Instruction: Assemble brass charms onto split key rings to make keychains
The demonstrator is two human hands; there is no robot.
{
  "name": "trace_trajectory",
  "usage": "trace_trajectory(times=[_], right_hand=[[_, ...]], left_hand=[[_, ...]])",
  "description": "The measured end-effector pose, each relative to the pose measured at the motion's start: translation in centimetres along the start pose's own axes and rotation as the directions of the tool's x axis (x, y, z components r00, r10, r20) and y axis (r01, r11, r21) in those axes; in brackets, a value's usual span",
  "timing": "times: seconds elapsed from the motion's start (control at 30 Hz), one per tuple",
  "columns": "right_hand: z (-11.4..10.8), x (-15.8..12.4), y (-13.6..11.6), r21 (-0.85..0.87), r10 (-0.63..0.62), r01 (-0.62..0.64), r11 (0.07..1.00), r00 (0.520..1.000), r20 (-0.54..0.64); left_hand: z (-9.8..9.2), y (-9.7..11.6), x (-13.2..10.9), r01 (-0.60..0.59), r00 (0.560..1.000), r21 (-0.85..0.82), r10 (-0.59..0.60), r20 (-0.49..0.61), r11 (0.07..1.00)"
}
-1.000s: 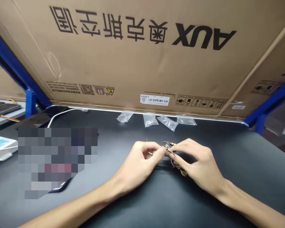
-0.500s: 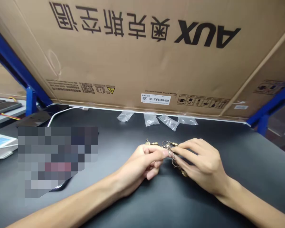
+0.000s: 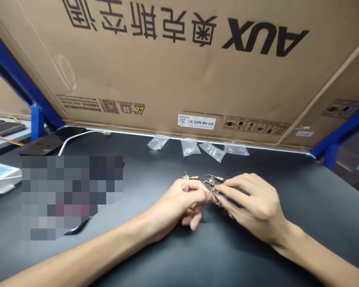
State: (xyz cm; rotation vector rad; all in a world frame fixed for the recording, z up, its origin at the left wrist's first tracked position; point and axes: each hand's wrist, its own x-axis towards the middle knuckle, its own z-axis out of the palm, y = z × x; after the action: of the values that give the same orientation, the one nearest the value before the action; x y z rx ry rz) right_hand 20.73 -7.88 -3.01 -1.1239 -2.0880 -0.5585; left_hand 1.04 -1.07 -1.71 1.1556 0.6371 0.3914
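A small tangle of brass rings with gourd-shaped pieces (image 3: 213, 186) hangs just above the black tabletop, between my two hands. My left hand (image 3: 181, 203) comes in from the lower left, its fingertips pressed against the rings and its lower fingers loosely curled. My right hand (image 3: 251, 203) pinches the rings from the right, with its fingertips around them. One brass piece (image 3: 190, 177) sticks out above my left fingers. The lower end of the tangle is partly hidden behind my right fingers.
Several clear plastic bags (image 3: 191, 147) lie at the far edge of the black tabletop (image 3: 245, 249), below a large AUX cardboard box (image 3: 179, 71) on a blue rack (image 3: 37, 121). A white cable (image 3: 77, 138) runs at the back left. A pixelated patch (image 3: 71, 195) covers part of the left.
The view has tilted slightly, shifting the box upward. My left fingers have uncurled a little, and the brass piece now shows clearly above them.
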Motion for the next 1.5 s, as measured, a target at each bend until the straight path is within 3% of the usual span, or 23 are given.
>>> trace_trajectory(times=[0.13, 0.23, 0.33, 0.43, 0.5, 0.6, 0.67, 0.73, 0.93, 1.0, 1.07, 1.1, 1.2, 1.23, 1.27, 1.3, 1.33, 1.37, 1.43, 1.5], right_hand=[[0.0, 0.0, -0.1, 0.005, -0.011, 0.011, 1.0, 1.0, 0.008], [0.1, 0.0, -0.3, 0.057, 0.082, -0.083, 0.995, 0.996, 0.02], [0.2, 0.1, -0.7, 0.194, 0.236, -0.249, 0.949, 0.968, 0.087], [0.1, 0.2, -1.2, 0.328, 0.333, -0.379, 0.865, 0.923, 0.191], [0.0, 0.2, -1.5, 0.366, 0.381, -0.44, 0.82, 0.897, 0.226], [-0.2, 0.2, -1.9, 0.376, 0.447, -0.523, 0.765, 0.851, 0.275], [-0.3, 0.3, -2.2, 0.378, 0.461, -0.559, 0.738, 0.827, 0.322], [-0.4, 0.4, -2.4, 0.391, 0.458, -0.583, 0.712, 0.808, 0.37], [-0.7, 0.8, -2.5, 0.419, 0.484, -0.703, 0.575, 0.705, 0.518], [-0.9, 1.0, -2.3, 0.459, 0.466, -0.745, 0.484, 0.664, 0.585], [-1.1, 1.3, -2.0, 0.517, 0.422, -0.773, 0.368, 0.634, 0.649], [-1.1, 1.4, -1.9, 0.542, 0.395, -0.781, 0.311, 0.625, 0.674], [-1.3, 1.6, -1.4, 0.586, 0.338, -0.787, 0.192, 0.614, 0.714], [-1.4, 1.6, -1.4, 0.59, 0.332, -0.788, 0.176, 0.612, 0.718], [-1.4, 1.6, -1.3, 0.589, 0.334, -0.789, 0.173, 0.61, 0.719], [-1.4, 1.6, -1.4, 0.585, 0.347, -0.79, 0.185, 0.609, 0.713], [-1.4, 1.5, -1.4, 0.573, 0.367, -0.793, 0.21, 0.607, 0.705], [-1.4, 1.5, -1.6, 0.558, 0.392, -0.792, 0.249, 0.609, 0.69], [-1.3, 1.2, -1.9, 0.521, 0.435, -0.769, 0.37, 0.639, 0.634], [-1.0, 0.9, -2.2, 0.473, 0.45, -0.719, 0.509, 0.691, 0.566]], left_hand=[[0.0, 0.3, -0.1, 0.032, 0.999, 0.02, -0.032, 0.015, 0.999], [-0.2, 0.4, -0.1, 0.015, 1.0, 0.073, -0.016, 0.013, 0.997], [-0.2, 0.3, -0.1, -0.1, 0.992, 0.17, 0.113, -0.064, 0.98], [0.1, 0.1, -0.3, -0.27, 0.93, 0.318, 0.331, -0.159, 0.909], [0.2, -0.2, -0.4, -0.368, 0.858, 0.455, 0.484, -0.17, 0.811], [0.1, -0.7, -0.4, -0.489, 0.733, 0.64, 0.677, -0.067, 0.593], [0.0, -1.0, -0.3, -0.543, 0.66, 0.71, 0.751, 0.03, 0.449], [-0.2, -1.2, -0.2, -0.557, 0.617, 0.751, 0.782, 0.087, 0.355], [-0.2, -1.2, 0.0, -0.52, 0.625, 0.805, 0.77, 0.131, 0.286], [-0.4, -1.2, 0.1, -0.521, 0.636, 0.809, 0.756, 0.156, 0.271], [-0.9, -1.2, 0.3, -0.538, 0.612, 0.818, 0.761, 0.215, 0.201], [-1.3, -1.2, 0.4, -0.544, 0.576, 0.83, 0.774, 0.262, 0.124], [-2.4, -0.9, 0.6, -0.491, 0.404, 0.835, 0.784, 0.471, -0.248], [-2.7, -0.7, 0.6, -0.453, 0.369, 0.821, 0.765, 0.527, -0.347], [-2.9, -0.6, 0.6, -0.42, 0.366, 0.813, 0.745, 0.558, -0.403], [-2.9, -0.4, 0.6, -0.407, 0.387, 0.822, 0.74, 0.551, -0.399], [-2.8, -0.3, 0.5, -0.41, 0.43, 0.85, 0.752, 0.499, -0.33], [-2.5, -0.2, 0.4, -0.42, 0.496, 0.885, 0.767, 0.408, -0.2], [-1.7, -0.1, 0.1, -0.419, 0.658, 0.892, 0.734, 0.169, 0.169], [-0.9, -0.1, -0.1, -0.37, 0.797, 0.797, 0.604, 0.008, 0.477]])
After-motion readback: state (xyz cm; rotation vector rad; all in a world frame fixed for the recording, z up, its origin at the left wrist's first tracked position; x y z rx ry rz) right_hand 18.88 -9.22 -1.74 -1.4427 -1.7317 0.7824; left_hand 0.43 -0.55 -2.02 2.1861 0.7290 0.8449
